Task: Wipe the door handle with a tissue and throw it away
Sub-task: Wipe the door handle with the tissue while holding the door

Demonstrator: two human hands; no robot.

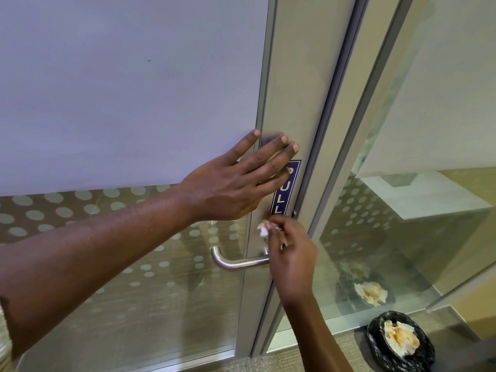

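Head view: the door (pixel 290 76) was steadied by the flat, open, empty left hand (pixel 236 183), while a crumpled tissue (pixel 263 229) was pinched in the right hand (pixel 291 260) just above the handle (pixel 236 261), ready for wiping.

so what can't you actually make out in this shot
Head view only:
- Base of the door handle: hidden behind the right hand.
- Tissue: mostly hidden in the right hand's fingers, so whether it touches the door cannot be told.
- PULL sign: its top is covered by the left hand.
- Bin: its lower part is cut off by the bottom edge.
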